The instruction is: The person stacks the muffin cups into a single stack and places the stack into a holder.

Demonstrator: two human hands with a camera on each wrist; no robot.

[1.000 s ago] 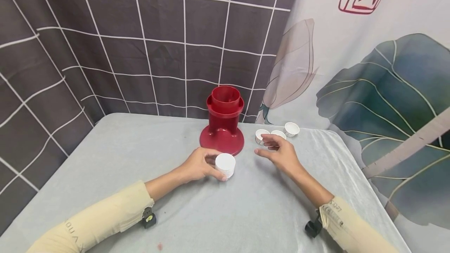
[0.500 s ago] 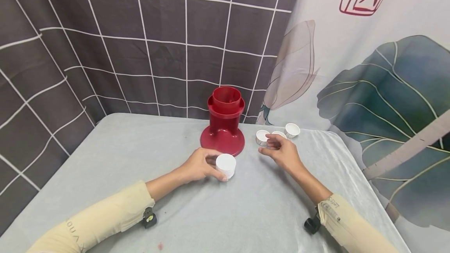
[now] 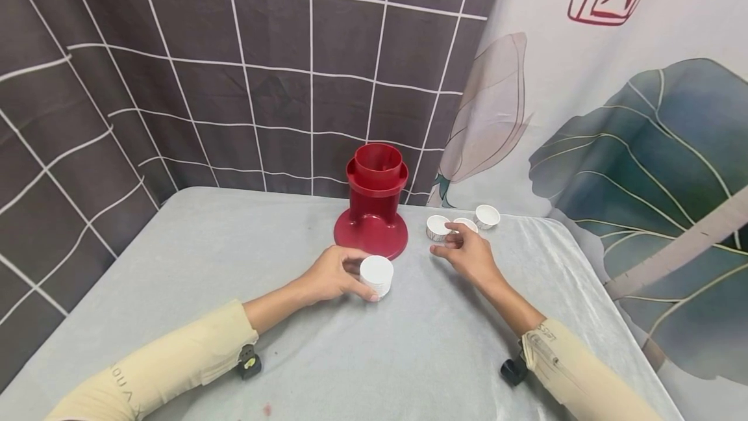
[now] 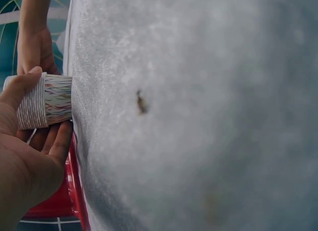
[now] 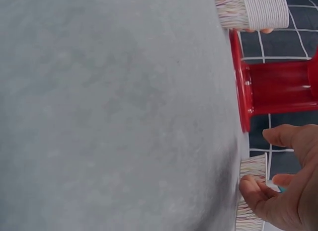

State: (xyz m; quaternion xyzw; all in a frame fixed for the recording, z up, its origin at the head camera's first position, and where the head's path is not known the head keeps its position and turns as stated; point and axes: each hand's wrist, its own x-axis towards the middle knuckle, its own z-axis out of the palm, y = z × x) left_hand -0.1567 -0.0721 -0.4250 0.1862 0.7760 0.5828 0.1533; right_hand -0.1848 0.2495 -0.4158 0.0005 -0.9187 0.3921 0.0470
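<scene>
An upright stack of small paper cups (image 3: pixel 376 277), rims up, stands on the cloth in front of the red stand. My left hand (image 3: pixel 332 275) grips it, thumb on the near side and fingers behind. The left wrist view shows the nested rims and the wavy coloured pattern on the lowest cup (image 4: pixel 58 98). At the right, my right hand (image 3: pixel 469 255) reaches over loose paper cups, thumb apart from the fingers. Its fingertips overlap the left loose cup (image 3: pixel 437 229) and partly cover the middle cup (image 3: pixel 466 224). In the right wrist view the fingers (image 5: pixel 254 196) are right at two patterned cups.
A red stand (image 3: pixel 374 236) with a round base and an open tube top is behind the stack. A third loose cup (image 3: pixel 487 216) lies farther right near the table's back edge. Grey cloth (image 3: pixel 234 245) covers the table; tile-patterned and leaf-printed curtains hang behind.
My right hand has shifted slightly right beside the loose cups. My left hand keeps its grip on the cup stack, which stays in place.
</scene>
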